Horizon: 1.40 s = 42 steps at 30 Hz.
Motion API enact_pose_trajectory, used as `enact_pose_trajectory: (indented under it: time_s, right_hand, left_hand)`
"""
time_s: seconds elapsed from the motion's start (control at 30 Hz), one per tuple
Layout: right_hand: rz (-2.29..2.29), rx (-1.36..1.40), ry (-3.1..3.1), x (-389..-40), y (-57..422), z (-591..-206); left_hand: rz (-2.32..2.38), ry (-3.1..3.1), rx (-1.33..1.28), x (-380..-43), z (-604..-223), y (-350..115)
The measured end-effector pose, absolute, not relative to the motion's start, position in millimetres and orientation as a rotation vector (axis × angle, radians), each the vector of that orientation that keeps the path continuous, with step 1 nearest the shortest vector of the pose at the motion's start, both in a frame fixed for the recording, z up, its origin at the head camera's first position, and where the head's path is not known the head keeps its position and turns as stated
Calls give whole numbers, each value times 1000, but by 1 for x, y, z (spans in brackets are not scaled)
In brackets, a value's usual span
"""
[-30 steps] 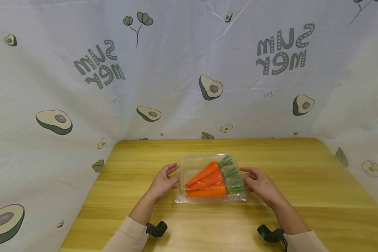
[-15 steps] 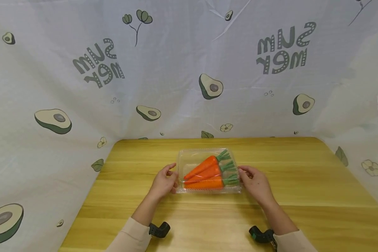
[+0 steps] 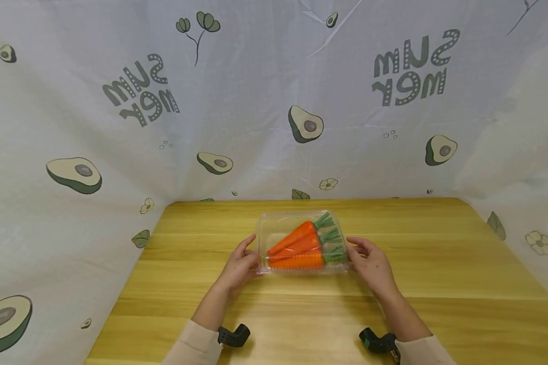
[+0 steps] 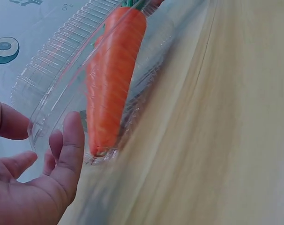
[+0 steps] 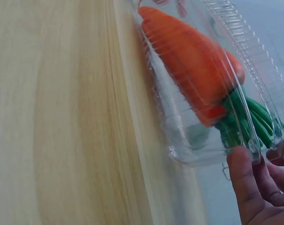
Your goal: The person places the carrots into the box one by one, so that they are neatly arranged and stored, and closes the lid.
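A clear plastic clamshell box [image 3: 274, 228] lies between my two hands, with its lid down. Through its walls show three orange carrots [image 3: 297, 246] with green tops on the right. My left hand [image 3: 238, 266] grips the box's left end; in the left wrist view the thumb [image 4: 72, 140] lies near the box's corner, and a fingertip touches the ridged edge. At the opposite end, my right hand [image 3: 372, 263] pinches the corner between thumb [image 5: 242, 171] and fingers, close to the green tops [image 5: 250, 117]. Whether the box's underside touches the table cannot be told.
The wood-grain table [image 3: 438, 274] extends around the box on every side. A white cloth [image 3: 255, 101] with avocado prints hangs behind it and along both sides. Black camera mounts [image 3: 234, 335] sit on both wrists.
The box and carrots have shifted away from me, toward the table's far edge. My right hand has moved slightly left and now grips the box's end; the left hand has closed in on its end.
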State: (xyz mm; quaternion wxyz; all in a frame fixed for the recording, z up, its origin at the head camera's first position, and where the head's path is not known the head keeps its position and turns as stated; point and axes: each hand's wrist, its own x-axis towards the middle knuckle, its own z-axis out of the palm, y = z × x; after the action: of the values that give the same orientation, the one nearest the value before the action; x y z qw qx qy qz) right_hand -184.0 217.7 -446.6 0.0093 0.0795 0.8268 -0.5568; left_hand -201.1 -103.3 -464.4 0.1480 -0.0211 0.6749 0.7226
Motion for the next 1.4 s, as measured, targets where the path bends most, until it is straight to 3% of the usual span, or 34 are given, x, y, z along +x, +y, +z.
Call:
enact_pose_trajectory:
  time_s: [0.8, 1.4]
  right_hand:
    - [-1958, 245, 2545, -187, 203, -456]
    - [-1783, 230, 2305, -186, 213, -454]
  left_hand:
    - [2360, 1745, -81, -188, -489, -94]
    - [2378, 1824, -57, -187, -498, -93]
